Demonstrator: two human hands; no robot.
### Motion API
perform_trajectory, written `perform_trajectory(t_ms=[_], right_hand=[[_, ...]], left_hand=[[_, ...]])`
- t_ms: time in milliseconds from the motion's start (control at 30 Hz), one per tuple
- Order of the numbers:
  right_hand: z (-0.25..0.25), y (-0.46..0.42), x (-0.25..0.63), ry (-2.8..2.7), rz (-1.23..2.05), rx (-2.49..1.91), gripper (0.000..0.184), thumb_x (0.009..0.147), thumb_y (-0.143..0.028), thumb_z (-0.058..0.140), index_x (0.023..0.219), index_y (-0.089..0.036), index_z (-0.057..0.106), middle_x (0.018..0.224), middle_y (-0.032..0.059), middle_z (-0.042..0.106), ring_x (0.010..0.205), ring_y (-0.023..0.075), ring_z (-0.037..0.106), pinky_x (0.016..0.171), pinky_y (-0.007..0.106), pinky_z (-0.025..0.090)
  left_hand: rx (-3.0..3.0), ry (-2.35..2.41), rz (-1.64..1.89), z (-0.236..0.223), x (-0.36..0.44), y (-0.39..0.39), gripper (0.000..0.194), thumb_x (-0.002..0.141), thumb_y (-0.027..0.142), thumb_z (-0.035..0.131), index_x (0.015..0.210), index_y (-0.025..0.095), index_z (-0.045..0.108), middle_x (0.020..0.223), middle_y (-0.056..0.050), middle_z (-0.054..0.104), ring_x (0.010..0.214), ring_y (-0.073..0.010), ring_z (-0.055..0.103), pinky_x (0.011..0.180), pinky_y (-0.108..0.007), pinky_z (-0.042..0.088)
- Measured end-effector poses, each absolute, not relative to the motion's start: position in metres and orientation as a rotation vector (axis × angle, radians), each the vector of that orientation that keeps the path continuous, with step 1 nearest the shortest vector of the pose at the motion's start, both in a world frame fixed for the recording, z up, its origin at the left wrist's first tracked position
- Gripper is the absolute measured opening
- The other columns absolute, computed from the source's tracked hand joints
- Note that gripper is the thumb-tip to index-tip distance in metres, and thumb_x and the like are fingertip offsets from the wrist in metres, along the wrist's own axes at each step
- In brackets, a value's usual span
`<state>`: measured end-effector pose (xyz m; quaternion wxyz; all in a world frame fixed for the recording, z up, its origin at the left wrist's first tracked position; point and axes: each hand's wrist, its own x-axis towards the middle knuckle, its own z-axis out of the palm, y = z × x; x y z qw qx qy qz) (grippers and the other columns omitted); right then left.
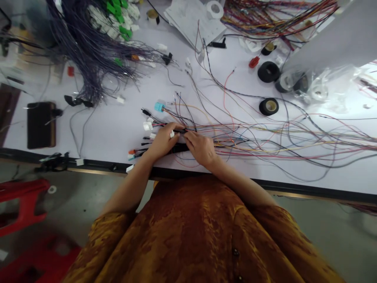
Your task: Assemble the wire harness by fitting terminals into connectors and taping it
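My left hand [163,139] is closed around dark wires near the table's front edge, a small white connector [172,134] showing at its fingers. Just to its right, my right hand [202,147] pinches the same wire bundle [183,147], which looks wrapped in black there. The exact grip is partly hidden by the fingers. Left of the hands stick out white connectors [147,125] and an orange connector [132,152]. A light blue connector [159,107] lies just beyond the left hand. Loose coloured wires [282,137] run from the bundle off to the right.
Purple wires [85,51] heap at the back left, beside green connectors [118,10]. A phone [41,125] lies at the left. Black tape rolls [268,72] and a plastic bag [332,94] sit at the right. Red stools [23,204] stand below the table edge.
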<state>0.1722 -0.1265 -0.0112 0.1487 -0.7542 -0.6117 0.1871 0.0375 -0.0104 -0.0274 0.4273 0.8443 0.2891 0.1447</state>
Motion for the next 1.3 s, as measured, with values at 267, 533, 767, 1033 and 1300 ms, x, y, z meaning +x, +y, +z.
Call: perform_trajectory(t_ms=[267, 533, 767, 1033, 1300], right_hand=[[-0.044, -0.129, 0.156, -1.795, 0.382, -1.706, 0.032, 0.1, -0.019, 0.042, 0.124, -0.016, 0.063, 0.127, 0.0116, 0.068, 0.119, 0.0208, 0.06, 0.106, 0.036, 0.044], [-0.018, -0.134, 0.155, -1.255, 0.721, -1.448, 0.028, 0.098, -0.025, 0.043, 0.123, -0.02, 0.057, 0.098, 0.005, 0.071, 0.089, 0.0141, 0.069, 0.083, 0.028, 0.054], [-0.026, -0.128, 0.191, -1.238, 0.801, -1.916, 0.019, 0.093, -0.026, 0.055, 0.109, -0.018, 0.063, 0.062, -0.004, 0.059, 0.059, 0.0117, 0.056, 0.063, 0.024, 0.044], [-0.016, -0.116, 0.151, -1.78, 0.568, -1.982, 0.019, 0.1, -0.022, 0.047, 0.111, -0.018, 0.062, 0.099, 0.0081, 0.072, 0.088, 0.0185, 0.068, 0.073, 0.028, 0.051], [-0.011, -0.126, 0.168, -1.647, 0.488, -1.755, 0.021, 0.099, -0.03, 0.05, 0.109, -0.02, 0.066, 0.109, 0.0088, 0.073, 0.101, 0.0181, 0.068, 0.091, 0.03, 0.052]], left_hand=[[1.982, 0.721, 0.352, -0.034, 0.035, 0.0, 0.029, 0.084, 0.019, 0.05, 0.106, 0.016, 0.069, 0.111, -0.007, 0.073, 0.106, -0.0208, 0.066, 0.1, -0.035, 0.048], [2.002, 0.702, 0.398, -0.036, 0.035, -0.004, 0.026, 0.085, 0.021, 0.054, 0.106, 0.016, 0.07, 0.108, -0.007, 0.074, 0.103, -0.0202, 0.067, 0.095, -0.032, 0.05], [1.994, 0.731, 0.409, -0.037, 0.037, -0.005, 0.027, 0.084, 0.017, 0.053, 0.106, 0.018, 0.07, 0.109, -0.004, 0.074, 0.106, -0.0198, 0.067, 0.1, -0.034, 0.048], [2.0, 0.711, 0.332, -0.036, 0.034, 0.001, 0.026, 0.091, 0.029, 0.049, 0.102, 0.018, 0.068, 0.107, -0.007, 0.073, 0.103, -0.025, 0.066, 0.096, -0.04, 0.049], [2.145, 0.945, 0.411, -0.029, 0.039, -0.007, 0.034, 0.095, 0.042, 0.037, 0.077, 0.021, 0.057, 0.078, -0.005, 0.065, 0.076, -0.0219, 0.061, 0.073, -0.034, 0.047]])
